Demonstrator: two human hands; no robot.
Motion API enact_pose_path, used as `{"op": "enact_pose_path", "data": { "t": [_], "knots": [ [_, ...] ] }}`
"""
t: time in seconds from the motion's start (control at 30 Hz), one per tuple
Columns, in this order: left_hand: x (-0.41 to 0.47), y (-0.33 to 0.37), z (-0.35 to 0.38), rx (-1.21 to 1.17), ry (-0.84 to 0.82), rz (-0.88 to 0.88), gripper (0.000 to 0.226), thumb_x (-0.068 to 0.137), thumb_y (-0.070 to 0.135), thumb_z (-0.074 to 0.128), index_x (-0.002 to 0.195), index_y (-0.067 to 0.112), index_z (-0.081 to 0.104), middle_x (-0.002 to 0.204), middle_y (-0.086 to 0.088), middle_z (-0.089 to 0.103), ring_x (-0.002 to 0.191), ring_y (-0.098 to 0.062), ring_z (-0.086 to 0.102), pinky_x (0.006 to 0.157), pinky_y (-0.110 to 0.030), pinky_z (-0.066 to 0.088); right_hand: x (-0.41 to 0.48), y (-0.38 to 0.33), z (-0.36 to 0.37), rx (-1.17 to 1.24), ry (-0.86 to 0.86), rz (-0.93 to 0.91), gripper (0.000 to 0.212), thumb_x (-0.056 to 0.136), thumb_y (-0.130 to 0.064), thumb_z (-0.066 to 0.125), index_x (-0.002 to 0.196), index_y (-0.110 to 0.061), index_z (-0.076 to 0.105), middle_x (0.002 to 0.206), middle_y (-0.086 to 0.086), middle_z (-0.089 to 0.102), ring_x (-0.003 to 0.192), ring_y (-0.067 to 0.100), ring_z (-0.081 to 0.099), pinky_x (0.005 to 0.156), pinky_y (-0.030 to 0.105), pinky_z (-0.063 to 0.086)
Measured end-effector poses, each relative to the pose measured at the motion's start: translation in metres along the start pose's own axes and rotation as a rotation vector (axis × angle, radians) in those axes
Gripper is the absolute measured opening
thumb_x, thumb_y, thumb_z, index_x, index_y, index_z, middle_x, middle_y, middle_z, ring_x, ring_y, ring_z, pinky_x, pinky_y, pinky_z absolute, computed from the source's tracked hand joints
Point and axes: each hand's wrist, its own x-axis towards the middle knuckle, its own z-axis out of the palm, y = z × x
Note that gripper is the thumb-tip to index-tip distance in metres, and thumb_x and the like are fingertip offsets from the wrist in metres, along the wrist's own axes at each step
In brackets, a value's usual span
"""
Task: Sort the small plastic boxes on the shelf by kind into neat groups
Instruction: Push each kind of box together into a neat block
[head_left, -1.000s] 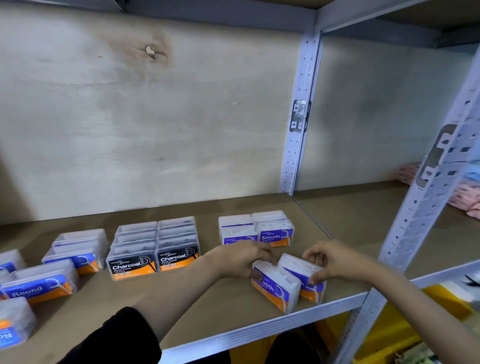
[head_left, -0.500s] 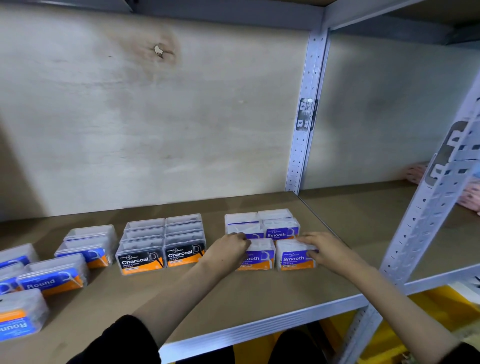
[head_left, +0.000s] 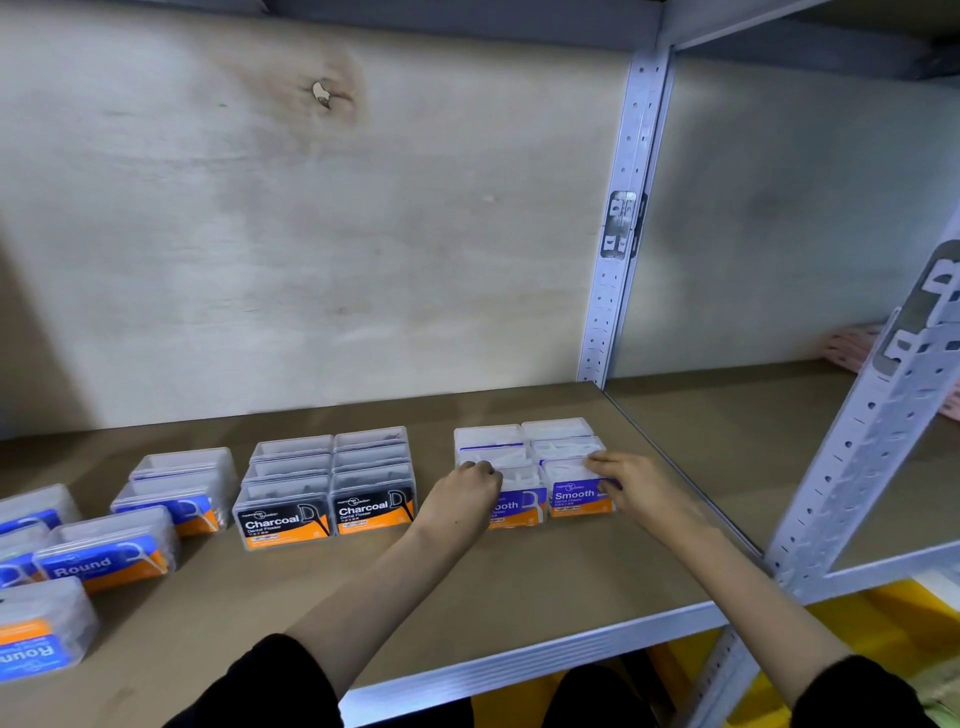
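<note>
Left hand and right hand are clasping the purple-labelled clear plastic boxes; blue-labelled boxes at 9 o'clock are lying unsorted.

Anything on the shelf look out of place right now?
Yes: the Round boxes at far left sit at mixed angles, and the nearest one is turned with its label upside down. The Charcoal block and Smooth block look square.
</note>
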Motion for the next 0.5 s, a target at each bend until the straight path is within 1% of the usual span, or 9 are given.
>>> {"op": "enact_pose_path", "data": {
  "t": [0.23, 0.33, 0.4, 0.47, 0.5],
  "knots": [
    [0.001, 0.000, 0.000, 0.002, -0.007, -0.016, 0.039, 0.096, 0.019, 0.048, 0.131, 0.004, 0.042, 0.136, -0.015, 0.047, 0.124, -0.028, 0.047, 0.099, -0.037, 0.044, 0.002, 0.004, 0.000, -0.032, -0.008, -0.019, 0.045, 0.096, -0.011, 0.044, 0.140, -0.009, 0.035, 0.152, 0.005, 0.032, 0.139, 0.017, 0.030, 0.111, 0.024, 0.030],
    [-0.001, 0.000, 0.001, -0.035, 0.018, -0.031, 0.039, 0.097, 0.020, 0.045, 0.133, 0.005, 0.040, 0.139, -0.012, 0.044, 0.127, -0.026, 0.043, 0.098, -0.037, 0.044, 0.003, 0.003, 0.001, 0.006, 0.008, -0.024, 0.046, 0.095, -0.011, 0.045, 0.140, -0.010, 0.036, 0.151, 0.004, 0.032, 0.138, 0.017, 0.031, 0.110, 0.025, 0.032],
    [-0.005, 0.001, 0.005, -0.149, 0.096, -0.057, 0.043, 0.097, 0.021, 0.042, 0.139, 0.009, 0.035, 0.145, -0.007, 0.038, 0.133, -0.021, 0.038, 0.102, -0.033, 0.042, 0.004, 0.006, 0.004, 0.145, 0.075, -0.004, 0.044, 0.093, -0.011, 0.050, 0.136, -0.008, 0.043, 0.147, 0.007, 0.039, 0.134, 0.018, 0.038, 0.103, 0.024, 0.037],
    [-0.011, 0.003, 0.013, -0.411, 0.275, -0.138, 0.045, 0.098, 0.021, 0.041, 0.141, 0.014, 0.033, 0.148, -0.001, 0.036, 0.135, -0.016, 0.036, 0.106, -0.026, 0.037, 0.004, 0.011, 0.010, 0.409, 0.213, 0.036, 0.039, 0.091, -0.012, 0.054, 0.129, -0.006, 0.052, 0.139, 0.010, 0.049, 0.124, 0.019, 0.048, 0.090, 0.019, 0.045],
    [-0.014, 0.007, 0.018, -0.585, 0.378, -0.199, 0.044, 0.098, 0.020, 0.041, 0.141, 0.015, 0.034, 0.148, 0.001, 0.037, 0.135, -0.015, 0.037, 0.107, -0.024, 0.035, 0.004, 0.013, 0.013, 0.559, 0.286, 0.067, 0.036, 0.091, -0.012, 0.053, 0.127, -0.004, 0.054, 0.134, 0.012, 0.054, 0.117, 0.018, 0.052, 0.081, 0.013, 0.047]
  ]
}}
